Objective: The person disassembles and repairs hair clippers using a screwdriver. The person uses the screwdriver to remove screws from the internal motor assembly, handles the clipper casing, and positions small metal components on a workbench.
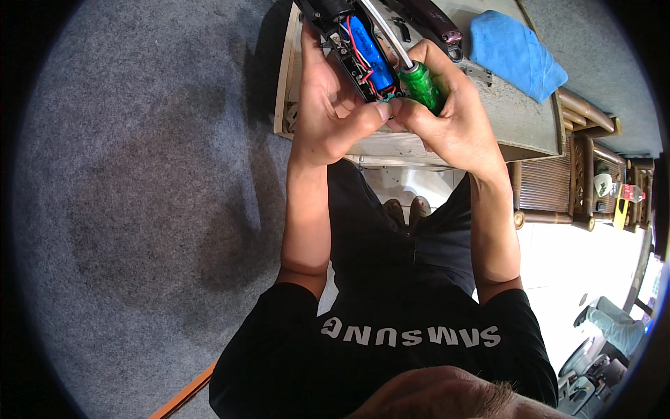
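We grip the opened device (352, 57) between our left hand's (326, 98) thumb and fingers above the table's (516, 112) near left part, our right hand (453, 105) curled around a green-handled screwdriver (422, 85), the thumbs close together. Its blue battery (370, 52) lies bare, so opening looks done and closing up not. The table's near and left edges run close by; a dark casing (431, 19) and blue cloth (515, 54) limit room rightward.

The screwdriver handle (422, 86) is glossy, see-through plastic, its shaft (389, 33) shiny metal. Smooth plastic film wraps the battery (368, 52); the purple cover (431, 19) looks like glossy plastic. The towel (515, 54) is matt cloth, the table (513, 119) dull wood, the bamboo seat (546, 184) smooth.
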A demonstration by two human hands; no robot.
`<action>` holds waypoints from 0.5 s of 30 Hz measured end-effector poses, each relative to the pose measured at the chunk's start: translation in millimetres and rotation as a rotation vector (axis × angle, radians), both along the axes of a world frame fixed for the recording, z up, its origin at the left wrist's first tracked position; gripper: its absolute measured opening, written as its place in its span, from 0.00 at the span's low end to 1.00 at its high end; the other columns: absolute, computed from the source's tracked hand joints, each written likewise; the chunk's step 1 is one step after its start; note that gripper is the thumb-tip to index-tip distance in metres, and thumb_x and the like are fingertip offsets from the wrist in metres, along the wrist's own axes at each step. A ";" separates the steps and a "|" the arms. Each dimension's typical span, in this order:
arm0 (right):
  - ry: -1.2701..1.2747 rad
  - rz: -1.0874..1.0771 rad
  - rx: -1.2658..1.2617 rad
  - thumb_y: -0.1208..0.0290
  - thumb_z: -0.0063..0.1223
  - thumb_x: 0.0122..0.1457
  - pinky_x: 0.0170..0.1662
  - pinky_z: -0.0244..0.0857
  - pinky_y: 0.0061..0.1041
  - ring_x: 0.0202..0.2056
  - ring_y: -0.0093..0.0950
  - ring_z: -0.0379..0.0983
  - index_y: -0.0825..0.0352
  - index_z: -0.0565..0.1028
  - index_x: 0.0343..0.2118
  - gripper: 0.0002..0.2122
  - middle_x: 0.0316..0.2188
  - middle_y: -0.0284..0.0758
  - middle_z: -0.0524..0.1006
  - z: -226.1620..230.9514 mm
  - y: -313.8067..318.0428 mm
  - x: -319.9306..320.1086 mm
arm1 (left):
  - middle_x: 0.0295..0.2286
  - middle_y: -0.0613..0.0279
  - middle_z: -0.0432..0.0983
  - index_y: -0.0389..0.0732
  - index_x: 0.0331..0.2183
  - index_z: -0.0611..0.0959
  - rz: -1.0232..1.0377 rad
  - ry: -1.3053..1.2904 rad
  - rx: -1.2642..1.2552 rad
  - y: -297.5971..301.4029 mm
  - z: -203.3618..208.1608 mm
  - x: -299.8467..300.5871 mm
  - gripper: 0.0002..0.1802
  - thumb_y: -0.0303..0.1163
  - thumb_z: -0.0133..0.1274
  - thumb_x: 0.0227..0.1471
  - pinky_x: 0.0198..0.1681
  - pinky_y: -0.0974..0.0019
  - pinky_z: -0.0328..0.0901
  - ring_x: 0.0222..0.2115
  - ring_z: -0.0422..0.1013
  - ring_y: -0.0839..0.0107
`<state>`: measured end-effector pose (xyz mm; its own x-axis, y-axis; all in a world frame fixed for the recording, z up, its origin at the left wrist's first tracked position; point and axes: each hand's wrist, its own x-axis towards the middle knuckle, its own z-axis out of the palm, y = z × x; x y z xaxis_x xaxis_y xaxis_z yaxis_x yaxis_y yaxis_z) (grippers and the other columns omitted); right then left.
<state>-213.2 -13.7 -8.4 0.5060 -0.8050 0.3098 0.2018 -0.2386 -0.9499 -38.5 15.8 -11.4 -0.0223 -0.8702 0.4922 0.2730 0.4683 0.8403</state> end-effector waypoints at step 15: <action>0.056 -0.042 -0.140 0.81 0.60 0.52 0.45 0.64 0.19 0.39 0.16 0.66 0.70 0.70 0.40 0.13 0.31 0.30 0.71 -1.0 0.0 0.3 | 0.48 0.51 0.73 0.35 0.62 0.61 0.003 0.034 0.033 0.2 -4.5 5.4 0.45 0.23 0.54 0.40 0.59 0.61 0.68 0.49 0.73 0.66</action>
